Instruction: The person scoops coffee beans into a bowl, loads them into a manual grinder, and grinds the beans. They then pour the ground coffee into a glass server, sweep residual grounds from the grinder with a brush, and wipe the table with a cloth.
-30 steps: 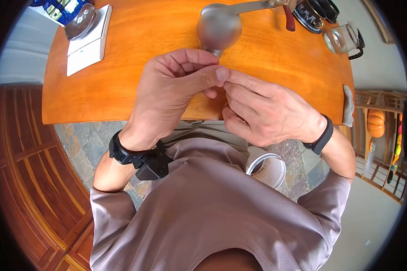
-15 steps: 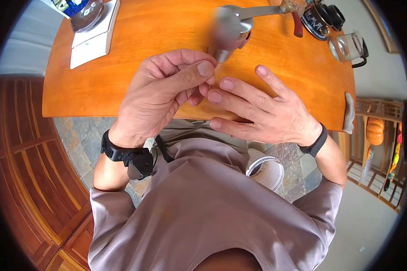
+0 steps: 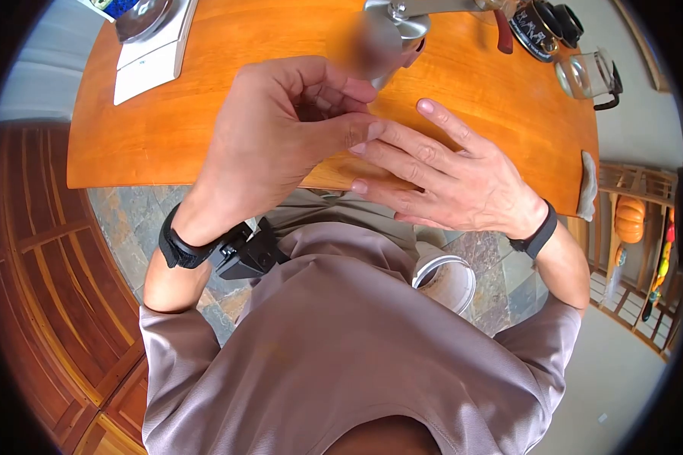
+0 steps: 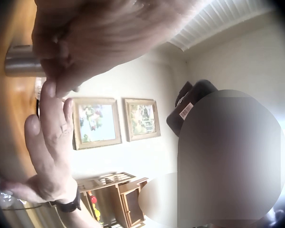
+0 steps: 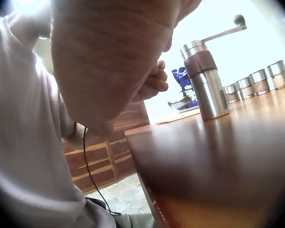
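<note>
In the head view my left hand [image 3: 262,140] is raised over the table's near edge, fingers curled, its thumb tip touching a fingertip of my right hand [image 3: 463,178]. The right hand lies back up with its fingers spread and holds nothing visible. Anything small between the left fingertips is hidden. The left wrist view also shows the right hand [image 4: 52,152] meeting the left hand [image 4: 99,38] at one fingertip. A steel hand grinder [image 5: 209,85] with a brown band and a crank stands upright on the table in the right wrist view, just beyond the hands.
A white flat device [image 3: 148,72] with a dark glass bowl [image 3: 140,21] is at the back left. A glass pot [image 3: 580,76] and black-rimmed vessels [image 3: 535,30] stand back right. A grey cloth [image 3: 587,186] hangs at the right edge; a white bucket [image 3: 463,284] is below.
Half a second ago the hands were slightly apart; now the left thumb meets a right finger. The left hand has turned and risen a little. The right hand's fingers have spread since one second ago.
</note>
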Tool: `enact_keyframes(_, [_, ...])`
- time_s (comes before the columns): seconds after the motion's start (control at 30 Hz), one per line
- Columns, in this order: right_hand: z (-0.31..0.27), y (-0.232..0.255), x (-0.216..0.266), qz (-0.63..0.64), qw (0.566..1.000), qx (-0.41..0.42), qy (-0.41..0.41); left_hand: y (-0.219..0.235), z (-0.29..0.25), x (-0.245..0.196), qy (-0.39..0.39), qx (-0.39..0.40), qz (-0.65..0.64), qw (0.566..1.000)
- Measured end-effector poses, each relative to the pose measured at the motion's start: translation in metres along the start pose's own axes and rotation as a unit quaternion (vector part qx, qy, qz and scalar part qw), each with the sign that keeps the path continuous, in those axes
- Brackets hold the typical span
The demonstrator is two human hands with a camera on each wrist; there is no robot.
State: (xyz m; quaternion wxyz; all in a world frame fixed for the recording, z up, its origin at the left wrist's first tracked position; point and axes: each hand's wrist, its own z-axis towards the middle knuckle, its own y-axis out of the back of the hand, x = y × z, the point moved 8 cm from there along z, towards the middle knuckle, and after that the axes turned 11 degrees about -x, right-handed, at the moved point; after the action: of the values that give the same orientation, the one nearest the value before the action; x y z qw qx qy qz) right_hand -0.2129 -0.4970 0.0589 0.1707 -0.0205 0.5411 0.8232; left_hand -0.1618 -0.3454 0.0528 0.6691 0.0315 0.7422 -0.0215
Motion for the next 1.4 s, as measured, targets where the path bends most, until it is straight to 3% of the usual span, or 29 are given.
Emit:
enact_keyframes(0.03, [-0.001,-0.001,0.001,-0.009,1.0,-0.001,0.008,0.0,0.0,0.0,-0.001,0.002,0.06,0.998])
enact_keyframes(0.17, [0.0,-0.004,0.001,0.0,1.0,0.001,-0.002,0.001,0.003,0.004,0.002,0.013,0.085,0.996])
enact_keyframes(0.27, [0.0,-0.001,0.002,-0.031,0.999,-0.022,0.014,0.001,0.006,0.009,0.017,0.053,-0.016,0.998])
enact_keyframes(0.33, [0.0,-0.002,0.001,-0.034,0.999,-0.034,0.004,-0.004,0.004,0.022,0.113,0.132,-0.206,0.963])
enact_keyframes(0.43, [-0.001,-0.002,-0.004,0.041,0.998,0.017,-0.037,-0.002,-0.001,0.033,0.151,0.093,-0.261,0.949])
enact_keyframes(0.77, [0.0,-0.001,-0.007,0.082,0.994,0.063,-0.039,0.003,-0.003,0.037,0.155,0.065,-0.229,0.959])
enact_keyframes(0.87, [0.001,0.001,-0.007,0.068,0.994,0.072,-0.036,0.001,-0.003,0.031,0.126,0.058,-0.165,0.976])
enact_keyframes(0.93, [0.001,-0.001,-0.006,0.055,0.993,0.104,-0.03,0.005,-0.001,0.026,0.057,0.033,-0.054,0.996])
enact_keyframes(1.13, [-0.001,-0.006,0.0,0.045,0.991,0.121,-0.02,0.007,-0.001,0.029,0.027,0.038,0.045,0.998])
enact_keyframes(1.23, [-0.003,-0.006,0.0,0.032,0.992,0.118,-0.012,0.004,-0.002,0.029,0.063,0.079,0.067,0.993])
enact_keyframes(1.37, [-0.006,-0.003,-0.003,0.053,0.993,0.098,-0.032,0.001,-0.004,0.033,0.049,0.108,-0.039,0.992])
enact_keyframes(1.4, [-0.007,-0.004,-0.001,0.049,0.994,0.09,-0.029,0.0,-0.004,0.038,0.093,0.099,-0.158,0.978])
